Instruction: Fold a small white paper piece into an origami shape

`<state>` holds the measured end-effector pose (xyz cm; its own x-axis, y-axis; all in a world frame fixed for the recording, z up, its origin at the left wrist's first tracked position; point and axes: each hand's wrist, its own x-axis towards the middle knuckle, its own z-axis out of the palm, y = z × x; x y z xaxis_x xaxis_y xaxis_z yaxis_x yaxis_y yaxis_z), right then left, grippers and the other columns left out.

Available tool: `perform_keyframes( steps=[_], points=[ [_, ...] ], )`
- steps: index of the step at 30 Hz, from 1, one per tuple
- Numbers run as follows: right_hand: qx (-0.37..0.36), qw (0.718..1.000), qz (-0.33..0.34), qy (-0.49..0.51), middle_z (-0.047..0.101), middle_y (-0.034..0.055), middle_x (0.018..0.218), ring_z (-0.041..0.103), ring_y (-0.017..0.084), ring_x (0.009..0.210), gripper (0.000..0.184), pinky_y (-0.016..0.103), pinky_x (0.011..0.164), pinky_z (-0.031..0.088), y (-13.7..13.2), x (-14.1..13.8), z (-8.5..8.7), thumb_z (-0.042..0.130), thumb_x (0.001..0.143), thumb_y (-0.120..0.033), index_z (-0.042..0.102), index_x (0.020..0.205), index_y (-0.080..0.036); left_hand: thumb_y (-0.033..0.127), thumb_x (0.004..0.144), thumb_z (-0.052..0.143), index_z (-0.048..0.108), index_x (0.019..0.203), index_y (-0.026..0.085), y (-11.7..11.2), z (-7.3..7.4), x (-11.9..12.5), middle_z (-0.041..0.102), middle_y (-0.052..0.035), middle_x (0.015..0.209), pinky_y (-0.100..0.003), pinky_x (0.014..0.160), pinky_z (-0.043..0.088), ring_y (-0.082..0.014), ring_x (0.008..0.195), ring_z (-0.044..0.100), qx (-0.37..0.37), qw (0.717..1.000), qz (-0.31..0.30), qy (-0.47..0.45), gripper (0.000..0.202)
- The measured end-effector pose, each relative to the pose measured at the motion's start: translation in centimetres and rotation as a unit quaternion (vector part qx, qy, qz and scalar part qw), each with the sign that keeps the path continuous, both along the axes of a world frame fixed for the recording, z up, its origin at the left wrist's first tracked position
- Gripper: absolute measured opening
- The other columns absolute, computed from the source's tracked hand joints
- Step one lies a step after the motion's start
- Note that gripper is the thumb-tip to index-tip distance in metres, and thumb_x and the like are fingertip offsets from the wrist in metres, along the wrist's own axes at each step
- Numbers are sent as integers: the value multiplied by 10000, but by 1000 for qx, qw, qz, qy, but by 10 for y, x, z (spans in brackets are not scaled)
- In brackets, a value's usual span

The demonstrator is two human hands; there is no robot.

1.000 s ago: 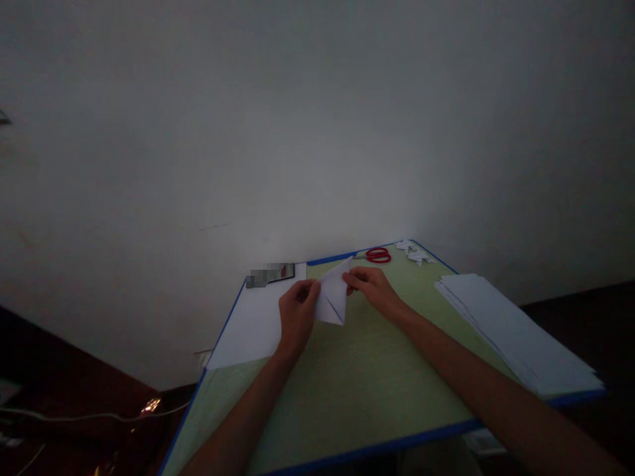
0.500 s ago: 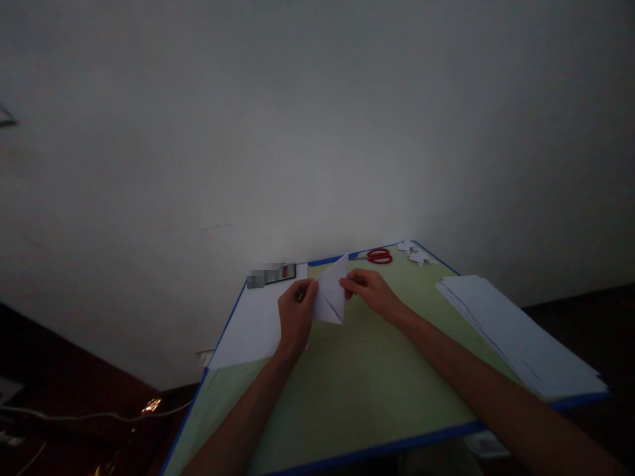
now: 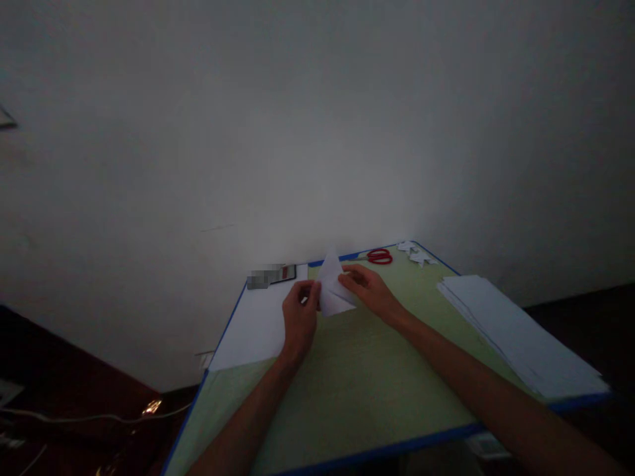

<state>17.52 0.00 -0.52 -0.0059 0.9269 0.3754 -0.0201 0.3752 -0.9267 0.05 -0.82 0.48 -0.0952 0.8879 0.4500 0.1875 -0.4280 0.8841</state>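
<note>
A folded white paper [image 3: 332, 291] stands up off the green table [image 3: 357, 383] between both hands. My left hand [image 3: 299, 318] pinches its left edge, fingers closed. The paper's right side is gripped by my right hand [image 3: 370, 291], fingers closed on a fold. One pointed corner of the paper sticks up toward the wall.
A flat white sheet [image 3: 255, 327] lies left of my hands. A stack of white paper [image 3: 516, 334] sits at the table's right edge. Red scissors [image 3: 380, 256] and paper scraps [image 3: 415, 252] lie at the far corner. A dark flat object [image 3: 272, 274] rests by the wall.
The paper has been turned and refolded between my hands; its lower point has swung up and it sits lower and flatter. Both hands stay nearly in place.
</note>
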Motion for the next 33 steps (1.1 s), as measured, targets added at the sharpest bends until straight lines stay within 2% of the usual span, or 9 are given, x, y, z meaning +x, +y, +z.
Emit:
perform_keyframes(
  steps=[2,4,10,14,17,20,24,29,33],
  points=[
    [-20,999,33,8,723,62,916,684,199,774,545,322,683,537,-3,-4,0,786,733,-435,599,1188,-198,422,843,671,646,862,147,0,0,0,634,-13,718,-240,554,458,-120,574,563,6,1000,1,-4,277],
    [-18,999,45,20,731,62,927,699,206,784,607,328,689,546,-4,-5,0,820,695,-384,572,1217,-201,417,850,666,633,867,150,0,-1,0,636,-13,721,-250,577,479,-126,589,587,2,1000,-13,-12,269],
    [19,1000,8,14,747,38,851,704,195,752,444,309,672,544,-2,3,3,802,722,-321,650,1121,-202,409,819,695,603,846,164,3,-6,0,611,1,698,-243,540,479,-132,607,579,-33,995,-74,-60,263],
    [10,999,44,3,768,58,938,720,209,809,433,321,702,560,-3,6,5,804,719,-304,686,1124,-204,411,792,736,648,855,155,2,-3,0,639,-15,734,-225,545,459,-131,646,582,-40,992,-108,-57,278],
    [15,997,74,-26,770,67,1023,722,227,887,423,344,757,570,-5,6,5,806,716,-303,718,1119,-206,403,761,775,702,943,138,0,0,0,713,-60,856,-252,635,496,-163,741,638,-63,985,-135,-82,329],
    [38,993,82,-70,761,72,1096,711,240,967,392,376,847,559,-6,6,5,796,735,-302,745,1112,-208,391,712,818,733,932,119,0,2,1,748,-88,900,-285,699,517,-191,777,667,-87,983,-126,-104,361],
    [60,989,79,-109,756,74,1130,699,249,1027,376,397,923,534,-8,8,8,794,754,-301,754,1118,-217,394,680,839,750,864,98,-1,2,0,755,-100,836,-288,655,515,-194,709,667,-111,981,-111,-112,361],
    [101,983,22,-151,772,62,961,695,198,869,189,323,782,531,-13,7,15,702,859,-327,781,982,-207,386,674,843,769,886,107,-1,-1,2,768,-96,867,-283,665,517,-187,709,675,-115,979,-121,-117,358],
    [108,983,7,-151,761,51,882,667,170,778,157,285,699,505,-14,6,17,716,848,-328,765,906,-191,393,671,841,775,855,114,-2,-1,2,769,-89,846,-280,654,516,-190,705,678,-114,981,-119,-104,341]
  ],
)
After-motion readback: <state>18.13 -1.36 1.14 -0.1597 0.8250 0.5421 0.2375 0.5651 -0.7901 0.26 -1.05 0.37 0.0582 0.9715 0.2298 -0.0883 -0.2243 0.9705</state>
